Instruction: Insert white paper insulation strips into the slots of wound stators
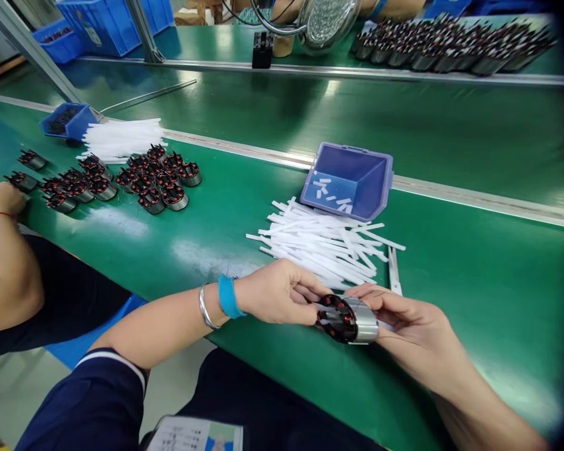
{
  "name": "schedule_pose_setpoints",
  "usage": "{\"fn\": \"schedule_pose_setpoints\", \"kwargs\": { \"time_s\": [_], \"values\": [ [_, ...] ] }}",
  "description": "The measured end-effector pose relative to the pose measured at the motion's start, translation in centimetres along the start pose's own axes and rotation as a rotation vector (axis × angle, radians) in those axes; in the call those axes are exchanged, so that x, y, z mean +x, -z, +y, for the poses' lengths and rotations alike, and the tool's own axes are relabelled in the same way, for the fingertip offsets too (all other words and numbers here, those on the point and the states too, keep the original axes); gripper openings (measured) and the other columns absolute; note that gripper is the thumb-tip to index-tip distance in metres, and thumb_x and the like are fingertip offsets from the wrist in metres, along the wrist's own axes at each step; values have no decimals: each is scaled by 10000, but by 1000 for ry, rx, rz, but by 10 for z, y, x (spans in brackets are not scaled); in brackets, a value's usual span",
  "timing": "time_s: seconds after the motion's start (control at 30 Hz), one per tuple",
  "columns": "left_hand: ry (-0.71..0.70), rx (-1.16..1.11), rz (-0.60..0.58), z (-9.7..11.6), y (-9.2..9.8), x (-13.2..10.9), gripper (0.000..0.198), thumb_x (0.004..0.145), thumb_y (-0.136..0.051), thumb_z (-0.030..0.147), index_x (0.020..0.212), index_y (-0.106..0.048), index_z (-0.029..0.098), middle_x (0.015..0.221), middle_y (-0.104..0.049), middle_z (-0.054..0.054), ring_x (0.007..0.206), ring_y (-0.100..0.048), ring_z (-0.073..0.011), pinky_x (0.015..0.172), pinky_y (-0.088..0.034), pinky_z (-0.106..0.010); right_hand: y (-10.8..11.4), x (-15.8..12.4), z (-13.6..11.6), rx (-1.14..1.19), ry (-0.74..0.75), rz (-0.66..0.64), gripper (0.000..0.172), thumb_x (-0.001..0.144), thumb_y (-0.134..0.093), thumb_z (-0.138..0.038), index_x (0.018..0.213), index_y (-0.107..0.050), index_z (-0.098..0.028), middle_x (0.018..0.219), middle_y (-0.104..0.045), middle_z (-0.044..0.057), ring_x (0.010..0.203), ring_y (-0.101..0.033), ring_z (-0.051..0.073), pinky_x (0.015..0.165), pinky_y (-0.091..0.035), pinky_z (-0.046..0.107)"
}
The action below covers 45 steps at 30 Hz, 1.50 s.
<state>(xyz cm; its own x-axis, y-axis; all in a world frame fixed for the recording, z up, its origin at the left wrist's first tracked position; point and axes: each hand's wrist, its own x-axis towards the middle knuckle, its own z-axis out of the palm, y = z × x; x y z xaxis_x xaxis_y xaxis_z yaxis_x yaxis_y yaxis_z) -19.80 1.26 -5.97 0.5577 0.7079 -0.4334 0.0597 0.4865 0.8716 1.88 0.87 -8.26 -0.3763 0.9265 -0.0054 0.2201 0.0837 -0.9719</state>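
Note:
A motor stator (350, 319) with a silver outer ring, black ends and copper windings lies on its side between my two hands. My left hand (282, 291), with a blue band and a silver bangle at the wrist, pinches at its black wound end. At the silver end, my right hand (411, 319) is closed around the rim, and a bit of white strip shows by its fingers. Just beyond my hands spreads a pile of white strips (324, 241). Scissors (394, 272) lie at the pile's right edge, partly under the strips.
A purple bin (385, 178) holding short white pieces stands behind the pile. Several stators (153, 175), more white strips (125, 138) and a small blue bin (82, 123) are at left, near a co-worker's arm (9, 269). Many stators (451, 47) stand across the conveyor.

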Motion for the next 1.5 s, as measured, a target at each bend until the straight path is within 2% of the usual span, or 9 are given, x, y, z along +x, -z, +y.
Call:
{"fn": "schedule_pose_setpoints", "kwargs": {
  "time_s": [0.1,0.27,0.6,0.7,0.87,0.97,1.13,1.37,1.5],
  "values": [
    [-13,-12,63,-3,-3,3,395,560,-588,-24,918,-735,51,496,-552,70,414,-406,-4,449,-375,-125,0,-1,0,-22,-37,26,228,649,-782,-383,594,-640,-213,766,-679,102,725,-659,207,612,-550,271],
    [-19,-89,152,-10,-9,7,285,538,-620,31,801,-721,75,536,-606,36,481,-535,-46,487,-450,-142,-2,0,-3,-25,-64,90,215,608,-754,-307,510,-590,-208,746,-680,92,674,-642,193,560,-519,262],
    [-27,-345,69,-10,-9,8,339,479,-700,84,817,-667,95,671,-684,-18,539,-667,-147,487,-553,-230,-13,8,-9,159,-127,71,369,646,-735,-355,466,-452,-201,583,-611,33,523,-551,140,459,-441,248],
    [-74,-339,115,-3,-7,6,345,495,-736,87,832,-660,98,701,-693,-27,556,-675,-156,491,-562,-233,-6,9,-14,136,-105,74,281,626,-786,-353,555,-564,-196,633,-634,32,567,-577,144,521,-483,254],
    [-164,-299,324,18,14,-6,354,525,-752,100,861,-640,107,645,-690,-13,513,-666,-153,476,-567,-233,2,6,-11,-387,310,162,102,859,-613,-303,892,-653,-216,829,-686,49,719,-646,165,648,-532,280],
    [-246,-255,381,28,27,-14,404,511,-779,88,882,-622,125,681,-695,-1,549,-674,-159,483,-578,-246,-13,9,-3,-746,511,14,119,902,-550,-258,891,-654,-202,906,-674,67,825,-649,186,705,-537,301],
    [-182,-170,314,31,29,-16,374,527,-793,136,854,-613,122,674,-682,-9,523,-663,-160,469,-564,-251,-40,14,7,-901,472,-12,150,893,-543,-220,854,-675,-161,930,-658,100,754,-647,202,635,-524,320],
    [-95,-151,254,22,33,-15,393,549,-825,194,880,-625,125,716,-697,-31,528,-662,-150,459,-559,-237,-38,12,11,-889,394,41,176,906,-481,-216,854,-644,-174,892,-648,63,544,-568,132,470,-427,282],
    [-63,-171,213,14,34,-18,447,546,-858,215,920,-632,123,726,-700,-29,558,-662,-141,491,-570,-238,-32,15,8,-851,481,32,164,876,-490,-187,787,-628,-193,916,-654,60,718,-629,164,608,-477,294]
  ]
}}
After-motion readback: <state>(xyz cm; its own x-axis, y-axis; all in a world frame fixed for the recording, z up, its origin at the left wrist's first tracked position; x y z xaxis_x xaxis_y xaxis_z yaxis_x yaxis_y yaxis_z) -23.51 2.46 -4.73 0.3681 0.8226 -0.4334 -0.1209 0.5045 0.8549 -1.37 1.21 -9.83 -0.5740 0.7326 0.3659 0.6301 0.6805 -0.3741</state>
